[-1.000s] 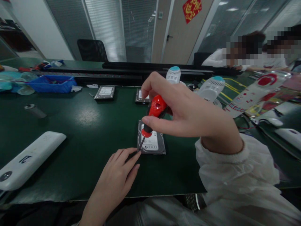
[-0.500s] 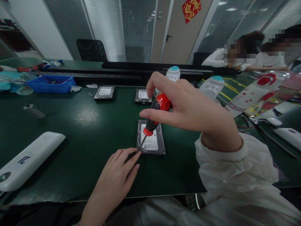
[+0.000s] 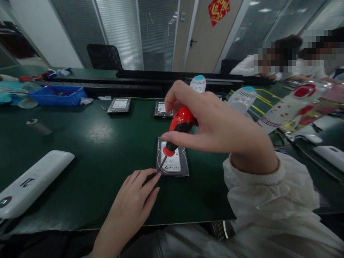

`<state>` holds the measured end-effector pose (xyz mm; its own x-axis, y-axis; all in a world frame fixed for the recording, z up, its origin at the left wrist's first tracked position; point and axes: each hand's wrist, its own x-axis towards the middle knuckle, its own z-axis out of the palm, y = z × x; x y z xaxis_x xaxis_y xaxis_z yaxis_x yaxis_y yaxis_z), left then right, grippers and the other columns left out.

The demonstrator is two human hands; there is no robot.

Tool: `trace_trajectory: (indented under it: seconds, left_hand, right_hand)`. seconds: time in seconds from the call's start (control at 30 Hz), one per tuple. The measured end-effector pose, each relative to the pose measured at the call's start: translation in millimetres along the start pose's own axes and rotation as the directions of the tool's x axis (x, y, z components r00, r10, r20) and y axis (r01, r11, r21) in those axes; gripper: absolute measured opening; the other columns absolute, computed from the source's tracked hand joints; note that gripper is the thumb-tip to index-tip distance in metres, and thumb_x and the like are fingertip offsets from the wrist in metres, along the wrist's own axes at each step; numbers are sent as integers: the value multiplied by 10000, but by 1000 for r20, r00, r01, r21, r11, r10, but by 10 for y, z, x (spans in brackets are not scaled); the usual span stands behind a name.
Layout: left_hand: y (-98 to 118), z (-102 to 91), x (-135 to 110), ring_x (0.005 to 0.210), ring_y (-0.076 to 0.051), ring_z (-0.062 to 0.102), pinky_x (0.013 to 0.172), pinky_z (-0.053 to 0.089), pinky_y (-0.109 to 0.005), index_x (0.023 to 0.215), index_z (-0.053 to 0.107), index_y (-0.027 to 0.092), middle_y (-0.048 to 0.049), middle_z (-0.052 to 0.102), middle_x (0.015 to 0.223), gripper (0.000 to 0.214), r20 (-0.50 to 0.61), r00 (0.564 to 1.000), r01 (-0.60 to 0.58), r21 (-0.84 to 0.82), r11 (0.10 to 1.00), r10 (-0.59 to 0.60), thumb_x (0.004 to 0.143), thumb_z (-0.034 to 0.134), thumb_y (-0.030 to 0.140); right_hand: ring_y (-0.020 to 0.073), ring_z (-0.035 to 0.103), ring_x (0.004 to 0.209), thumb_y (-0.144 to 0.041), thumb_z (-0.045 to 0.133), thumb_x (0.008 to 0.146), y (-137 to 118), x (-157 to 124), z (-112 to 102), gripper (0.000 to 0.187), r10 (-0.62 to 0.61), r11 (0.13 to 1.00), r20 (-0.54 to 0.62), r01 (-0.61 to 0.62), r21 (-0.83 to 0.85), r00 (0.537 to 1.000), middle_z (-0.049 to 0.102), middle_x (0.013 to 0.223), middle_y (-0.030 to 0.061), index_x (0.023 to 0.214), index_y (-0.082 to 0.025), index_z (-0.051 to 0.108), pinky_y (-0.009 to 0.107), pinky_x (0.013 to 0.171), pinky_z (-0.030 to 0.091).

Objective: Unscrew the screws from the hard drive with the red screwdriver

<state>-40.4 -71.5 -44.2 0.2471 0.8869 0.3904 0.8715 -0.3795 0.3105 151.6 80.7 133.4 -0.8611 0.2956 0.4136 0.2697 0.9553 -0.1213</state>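
A hard drive [image 3: 183, 163] with a white label lies flat on the green table in front of me. My right hand [image 3: 206, 122] is wrapped round the red and black handle of a screwdriver [image 3: 182, 120]. The tool leans, and its metal tip meets the near left corner of the drive. My left hand [image 3: 137, 195] has its fingers stretched out, palm down, with the fingertips at that same corner beside the tip. Any screw under the tip is too small to make out.
Farther back lie two more hard drives [image 3: 119, 105] [image 3: 160, 108]. A blue tray [image 3: 60, 96], a grey cylinder [image 3: 39, 127] and a white device [image 3: 36, 181] are to the left. White bottles [image 3: 242, 100] stand right of centre. People [image 3: 274, 61] sit at the far right.
The screwdriver handle has turned in my right hand, showing more red on top. My right thumb and fingers have shifted slightly; the left hand and the drive stay in place.
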Motion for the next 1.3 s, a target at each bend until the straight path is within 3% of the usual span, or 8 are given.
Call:
trace_trajectory:
  seconds: [0.13, 0.33, 0.53, 0.73, 0.93, 1.13, 1.3]
  left_hand:
    - [2, -5, 6, 1151, -289, 644, 922, 608, -497, 1360, 651, 194, -116, 668, 1315, 333, -3, 1000, -1, -6, 1000, 1, 1066, 495, 216]
    - [-13, -2, 10, 1156, -288, 643, 925, 602, -485, 1369, 648, 207, -109, 671, 1312, 339, -3, 1000, -1, -1, 1000, 1, 1062, 505, 216]
    - [-18, 3, -3, 1160, -292, 633, 919, 602, -499, 1382, 632, 192, -115, 664, 1317, 343, 2, 1000, -8, 2, 1000, 8, 1069, 492, 207]
    - [-17, -6, 5, 1163, -292, 625, 928, 596, -504, 1382, 628, 183, -117, 653, 1324, 339, 12, 1000, -10, 0, 1000, 10, 1069, 498, 205]
    - [-16, 4, 0, 1158, -290, 630, 933, 586, -478, 1370, 643, 192, -111, 666, 1316, 336, -9, 1000, -16, 7, 1000, 16, 1064, 506, 215]
    - [-11, 5, 6, 1148, -286, 641, 910, 583, -451, 1359, 658, 204, -106, 677, 1309, 333, -19, 1000, -9, -2, 1000, 9, 1064, 503, 221]
    - [-14, 0, -4, 1144, -288, 641, 913, 576, -449, 1345, 668, 195, -110, 677, 1303, 326, -30, 999, -19, 0, 1000, 19, 1063, 506, 224]
  right_hand:
    - [80, 471, 780, -313, 587, 946, -6, -21, -34, 296, -84, 992, 10, 82, 93, 996, 548, 1023, 6, 1149, -157, 440, 256, 726, 364]
    - [81, 419, 670, -568, 568, 989, 13, -6, -20, 437, 39, 999, 8, -39, -27, 999, 527, 836, -44, 1113, -159, 480, 257, 670, 307]
    - [77, 440, 716, -403, 654, 932, 4, -13, -23, 420, -4, 999, -14, 5, 38, 1000, 568, 987, -4, 1191, -126, 474, 262, 703, 340]
    - [88, 482, 792, -280, 579, 944, -16, -19, -41, 274, -70, 995, 7, 69, 73, 998, 590, 1031, 17, 1152, -134, 477, 256, 739, 374]
    - [88, 479, 693, -539, 572, 988, 4, -5, 8, 398, 43, 998, -2, -43, -56, 999, 580, 873, -33, 1127, -173, 498, 248, 680, 339]
    - [80, 547, 777, -411, 562, 977, -9, -17, -16, 326, -52, 998, 6, 51, 31, 999, 582, 995, -20, 1190, -176, 487, 250, 725, 387]
    - [75, 532, 682, -594, 553, 989, -4, -7, 21, 424, 10, 1000, -42, -10, -13, 999, 561, 855, -53, 1112, -192, 496, 247, 669, 363]
